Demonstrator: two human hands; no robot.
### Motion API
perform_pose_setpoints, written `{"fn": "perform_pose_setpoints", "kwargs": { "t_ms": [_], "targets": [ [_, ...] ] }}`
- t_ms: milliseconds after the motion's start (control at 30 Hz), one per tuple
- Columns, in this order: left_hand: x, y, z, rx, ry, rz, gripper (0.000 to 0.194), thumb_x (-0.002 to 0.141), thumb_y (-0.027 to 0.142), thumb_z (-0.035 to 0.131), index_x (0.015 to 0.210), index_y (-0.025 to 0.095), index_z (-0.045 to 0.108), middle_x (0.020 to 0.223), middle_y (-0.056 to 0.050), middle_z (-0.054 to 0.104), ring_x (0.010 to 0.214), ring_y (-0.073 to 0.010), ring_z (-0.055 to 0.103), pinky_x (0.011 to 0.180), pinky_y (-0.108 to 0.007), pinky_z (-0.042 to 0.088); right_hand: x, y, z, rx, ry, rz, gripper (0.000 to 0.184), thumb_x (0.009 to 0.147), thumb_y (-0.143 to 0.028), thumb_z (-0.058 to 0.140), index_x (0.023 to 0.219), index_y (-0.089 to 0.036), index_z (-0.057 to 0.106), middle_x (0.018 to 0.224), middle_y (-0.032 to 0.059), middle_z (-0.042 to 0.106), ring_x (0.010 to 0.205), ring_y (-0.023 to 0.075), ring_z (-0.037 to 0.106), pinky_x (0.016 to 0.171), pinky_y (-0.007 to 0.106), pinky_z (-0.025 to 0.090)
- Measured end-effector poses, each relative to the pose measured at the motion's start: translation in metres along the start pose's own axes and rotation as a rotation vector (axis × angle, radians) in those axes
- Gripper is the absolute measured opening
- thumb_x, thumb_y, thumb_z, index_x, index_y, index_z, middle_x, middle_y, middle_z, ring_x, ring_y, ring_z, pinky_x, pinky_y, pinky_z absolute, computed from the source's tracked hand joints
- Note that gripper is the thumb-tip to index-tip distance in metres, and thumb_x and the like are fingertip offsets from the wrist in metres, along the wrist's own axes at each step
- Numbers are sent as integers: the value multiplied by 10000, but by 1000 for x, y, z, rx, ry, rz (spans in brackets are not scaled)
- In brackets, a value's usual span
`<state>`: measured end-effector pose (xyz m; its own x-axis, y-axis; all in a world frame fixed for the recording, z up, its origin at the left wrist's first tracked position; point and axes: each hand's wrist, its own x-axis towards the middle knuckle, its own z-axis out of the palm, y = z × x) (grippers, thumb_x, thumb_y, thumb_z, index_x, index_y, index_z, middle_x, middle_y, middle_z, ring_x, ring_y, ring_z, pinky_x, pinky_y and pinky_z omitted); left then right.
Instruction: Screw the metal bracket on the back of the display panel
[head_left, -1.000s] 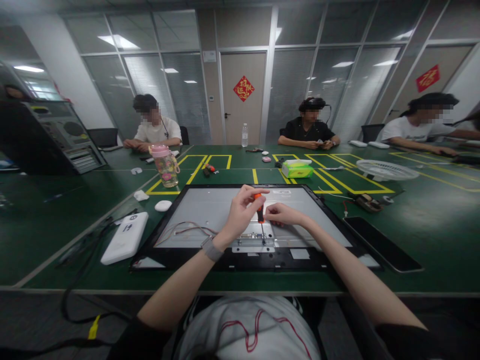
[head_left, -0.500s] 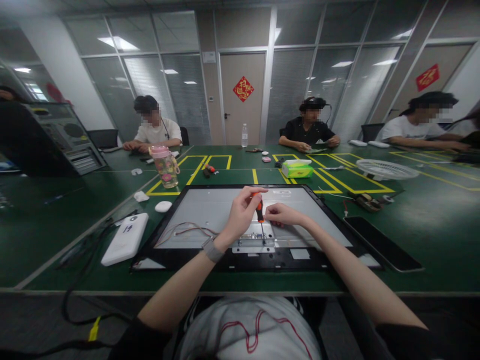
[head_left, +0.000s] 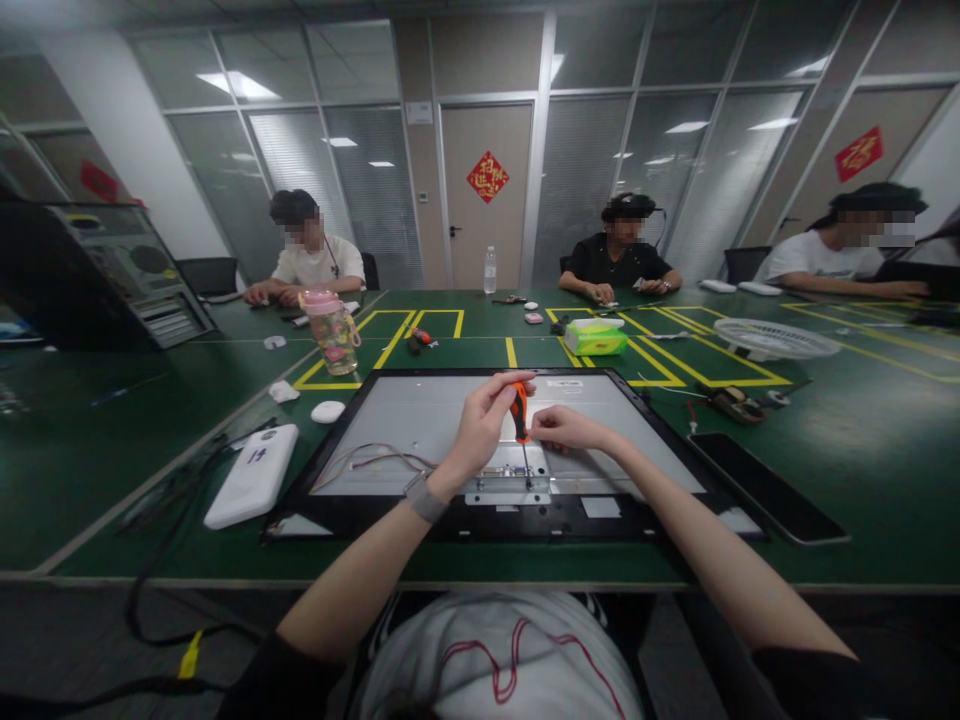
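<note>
My left hand [head_left: 487,418] is closed around the orange-and-black handle of a screwdriver [head_left: 519,415], which stands nearly upright. The tip of its shaft meets the metal bracket [head_left: 495,485] along the near edge of a flat display panel [head_left: 397,410], which lies back side up with a black frame. My right hand [head_left: 571,430] hovers just right of the handle with curled fingers; whether they hold anything is hidden. Thin wires [head_left: 382,455] run across the panel left of the bracket.
White power bank [head_left: 251,475], small white case [head_left: 327,411] and floral bottle [head_left: 331,335] stand left. A black phone [head_left: 765,485], fan grille [head_left: 776,337] and tissue pack [head_left: 596,338] lie right and beyond. Several people sit across the green table [head_left: 480,565].
More of the orange handle now shows as the screwdriver has turned a little in my left hand. Both hands stay in almost the same place.
</note>
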<state>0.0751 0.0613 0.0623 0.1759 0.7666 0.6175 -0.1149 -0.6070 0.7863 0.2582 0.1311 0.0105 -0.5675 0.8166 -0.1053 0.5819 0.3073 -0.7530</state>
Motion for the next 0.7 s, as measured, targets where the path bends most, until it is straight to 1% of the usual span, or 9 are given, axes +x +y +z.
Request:
{"fn": "perform_pose_setpoints", "kwargs": {
  "t_ms": [67,133,200,300,367,467,533,600,700],
  "targets": [
    [0,1,0,35,17,37,215,866,272,517,960,178,686,957,-68,616,915,-157,570,808,-273,449,0,0,0,1,-3,-11,322,773,-461,546,674,-159,494,531,-45,474,412,66,444,397,193,370],
    [0,1,0,67,39,77,160,808,276,606,888,187,712,931,-56,586,899,-152,552,791,-259,444,0,0,0,1,2,-34,331,776,-467,538,663,-159,490,524,-46,459,424,70,448,394,190,369],
    [0,0,0,75,50,82,151,788,264,633,891,193,719,888,-45,578,858,-141,546,772,-250,437,-1,-1,0,0,6,-44,333,775,-464,537,649,-161,479,518,-47,448,429,71,447,388,186,362],
    [1,-5,-2,-16,28,12,230,860,247,526,1009,181,688,860,-50,620,834,-138,573,784,-261,436,-1,-1,0,-2,-3,-31,326,770,-456,542,651,-161,475,526,-45,460,428,68,450,388,183,357],
    [1,-7,-2,-92,12,-26,268,892,244,456,1024,169,677,857,-59,642,845,-143,592,803,-271,439,-1,-1,0,-2,-5,-25,327,767,-463,545,663,-160,480,533,-43,472,432,71,460,393,183,361],
    [1,-6,-2,-25,63,23,201,848,263,538,895,171,711,889,-56,621,868,-142,576,790,-247,436,-2,-2,0,5,-4,-35,346,764,-488,544,670,-159,489,533,-40,475,436,74,461,394,186,364],
    [1,-4,-2,47,90,40,161,808,271,602,860,171,717,881,-50,600,835,-135,565,743,-230,439,-2,-2,0,6,-3,-47,355,760,-499,545,670,-160,493,532,-40,472,439,76,459,396,189,361],
    [1,-3,-1,34,78,11,190,832,271,572,914,166,706,885,-53,616,809,-133,572,732,-236,442,-1,-2,0,-1,-1,-48,358,758,-502,545,664,-161,490,527,-41,468,435,76,455,396,191,354],
    [1,-5,-1,-87,43,-42,268,890,279,470,1004,150,675,894,-70,654,842,-151,597,793,-270,448,-1,-1,0,-12,4,-39,355,763,-495,541,655,-161,484,519,-44,470,422,72,448,403,193,347]
  ]
}}
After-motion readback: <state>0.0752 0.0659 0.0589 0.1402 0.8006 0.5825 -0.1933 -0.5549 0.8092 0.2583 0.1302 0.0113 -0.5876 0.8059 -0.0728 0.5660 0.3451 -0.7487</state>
